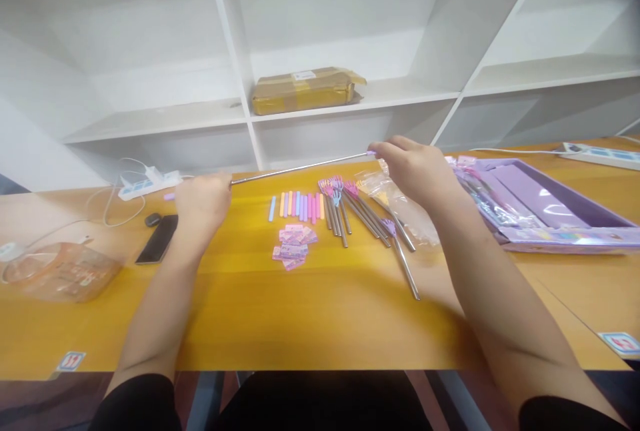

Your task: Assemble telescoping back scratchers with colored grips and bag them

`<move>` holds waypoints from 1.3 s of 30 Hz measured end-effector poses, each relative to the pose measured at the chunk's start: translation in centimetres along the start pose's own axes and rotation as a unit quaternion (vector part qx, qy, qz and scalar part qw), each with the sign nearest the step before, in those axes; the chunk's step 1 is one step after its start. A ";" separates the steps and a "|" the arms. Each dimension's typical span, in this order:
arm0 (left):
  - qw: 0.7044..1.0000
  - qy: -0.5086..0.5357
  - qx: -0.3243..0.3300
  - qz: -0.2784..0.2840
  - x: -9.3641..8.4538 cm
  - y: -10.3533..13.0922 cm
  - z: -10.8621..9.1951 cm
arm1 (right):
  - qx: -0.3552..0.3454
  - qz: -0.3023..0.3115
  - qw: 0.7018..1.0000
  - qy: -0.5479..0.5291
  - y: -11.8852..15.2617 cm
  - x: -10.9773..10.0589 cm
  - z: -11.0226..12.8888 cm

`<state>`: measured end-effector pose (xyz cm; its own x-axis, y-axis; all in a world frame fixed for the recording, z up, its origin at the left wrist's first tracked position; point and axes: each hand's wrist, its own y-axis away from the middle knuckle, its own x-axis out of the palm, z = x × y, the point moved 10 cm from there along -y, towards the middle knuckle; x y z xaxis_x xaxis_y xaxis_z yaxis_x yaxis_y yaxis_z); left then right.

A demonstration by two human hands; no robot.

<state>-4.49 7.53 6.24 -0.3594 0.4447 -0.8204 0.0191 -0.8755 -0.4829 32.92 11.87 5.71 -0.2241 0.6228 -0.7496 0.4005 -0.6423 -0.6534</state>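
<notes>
A thin metal telescopic rod (300, 168) stretches between my hands above the table. My left hand (204, 201) is closed round its left end, where a purple tip (170, 196) sticks out past the fist. My right hand (411, 168) pinches the other end, by a small purple piece. Below lie a row of pastel sticks (299, 206), a small pile of pink cards (294, 246) and several metal rods with coloured hand-shaped heads (336, 208). One rod with a purple hand head (406, 264) lies apart, nearer the front edge.
Clear plastic wrap (413, 214) and an open purple box (545, 204) are at the right. A phone (157, 240), an orange transparent container (65, 272) and a power strip (150, 184) sit left. A taped carton (305, 91) rests on the shelf behind.
</notes>
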 end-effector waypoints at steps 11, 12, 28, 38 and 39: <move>0.996 0.036 0.058 0.050 1.6 1.1 -5.2 | -0.082 0.038 0.996 0.008 0.5 2.2 5.4; 0.996 0.038 0.068 0.053 1.8 1.3 -5.8 | -0.089 0.050 0.995 0.005 0.6 2.7 6.3; 0.985 0.111 0.120 0.057 1.5 3.8 -11.0 | -0.177 0.069 0.982 -0.016 2.0 3.4 13.2; 0.977 0.107 0.177 0.057 2.0 5.0 -13.4 | -0.178 0.077 0.980 -0.042 2.8 5.5 16.6; 0.976 0.105 0.179 0.057 2.0 4.9 -13.4 | -0.181 0.083 0.979 -0.042 2.8 5.6 16.5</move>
<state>7.34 6.63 -1.92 -0.1733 0.3372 -0.9254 -0.2940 -0.9144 -0.2782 18.10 6.13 -2.05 -0.1953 0.4757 -0.8576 0.7223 -0.5218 -0.4539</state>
